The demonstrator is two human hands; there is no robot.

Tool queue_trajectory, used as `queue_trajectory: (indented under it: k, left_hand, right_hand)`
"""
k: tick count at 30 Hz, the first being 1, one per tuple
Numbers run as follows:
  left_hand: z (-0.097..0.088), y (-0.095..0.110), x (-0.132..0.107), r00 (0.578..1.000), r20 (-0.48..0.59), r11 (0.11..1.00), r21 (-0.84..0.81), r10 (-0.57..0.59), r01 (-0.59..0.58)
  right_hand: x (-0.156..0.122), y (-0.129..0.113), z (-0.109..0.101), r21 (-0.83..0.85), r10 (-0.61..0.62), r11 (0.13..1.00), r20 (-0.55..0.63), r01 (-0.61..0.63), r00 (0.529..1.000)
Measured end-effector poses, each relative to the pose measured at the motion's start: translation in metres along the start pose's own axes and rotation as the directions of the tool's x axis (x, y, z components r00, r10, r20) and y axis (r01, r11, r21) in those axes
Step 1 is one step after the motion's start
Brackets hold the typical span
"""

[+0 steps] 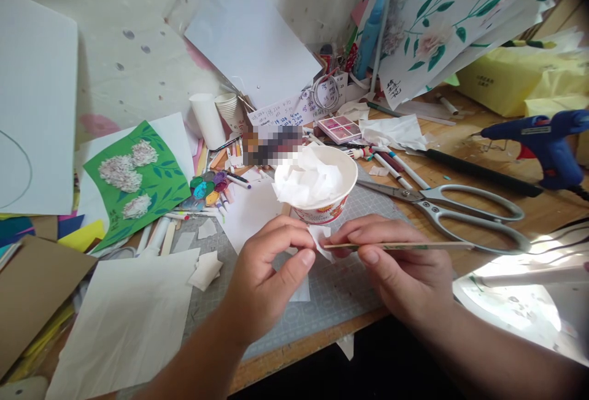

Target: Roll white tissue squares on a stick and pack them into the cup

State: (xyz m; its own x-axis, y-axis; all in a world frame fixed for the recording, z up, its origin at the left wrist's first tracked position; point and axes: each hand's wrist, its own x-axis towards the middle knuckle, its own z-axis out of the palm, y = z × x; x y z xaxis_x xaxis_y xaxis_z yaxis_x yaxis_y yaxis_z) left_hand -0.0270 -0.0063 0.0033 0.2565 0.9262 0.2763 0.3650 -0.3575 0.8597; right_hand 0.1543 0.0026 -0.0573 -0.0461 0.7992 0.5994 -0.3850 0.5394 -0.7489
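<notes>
In front of the paper bowl (324, 211), my left hand (271, 271) pinches a small piece of white tissue paper (321, 239) between thumb and fingertips. My right hand (398, 265) is closed on a thin wooden stick (427, 245), held nearly level, its left end touching the tissue piece. Loose white paper pieces (310, 179) fill the bowl. More white scraps (205, 270) lie on the grey cutting mat (322, 314), left of my hands. A large white sheet (124, 326) rests nearer the left edge.
Large scissors (442, 207) and a blue glue gun (543, 139) lie on the right. A green card with paper flowers (138, 179) leans at the left, near a paint palette (207, 190). White paper cups (207, 121) stand behind. The table edge (313, 343) runs close below my hands.
</notes>
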Motion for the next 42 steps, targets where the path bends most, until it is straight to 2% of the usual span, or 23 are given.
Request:
queue_trajectory:
  k: [12, 17, 23, 42]
  left_hand:
    - [0.0025, -0.0045, 0.0012, 0.991, 0.002, 0.990, -0.041, -0.133, 0.133]
    - [0.0015, -0.0045, -0.0001, 0.988, -0.001, 0.987, -0.026, -0.156, 0.156]
    - [0.0015, -0.0057, 0.0001, 0.992, -0.013, 0.992, -0.008, -0.125, 0.125]
    - [-0.0013, -0.0042, 0.0022, 0.997, 0.003, 0.996, 0.054, -0.078, 0.077]
  right_hand:
    - [0.0039, -0.0031, -0.0001, 0.023, 0.026, 0.999, 0.031, -0.026, 0.999]
    - [0.0044, -0.0040, -0.0005, -0.021, -0.007, 1.000, 0.047, 0.008, 0.999]
    - [0.0025, -0.0023, -0.0006, -0.004, 0.009, 1.000, 0.038, -0.009, 0.999]
    - [0.0066, -0.0059, -0.0008, -0.048, -0.046, 0.998, 0.058, 0.049, 0.997]
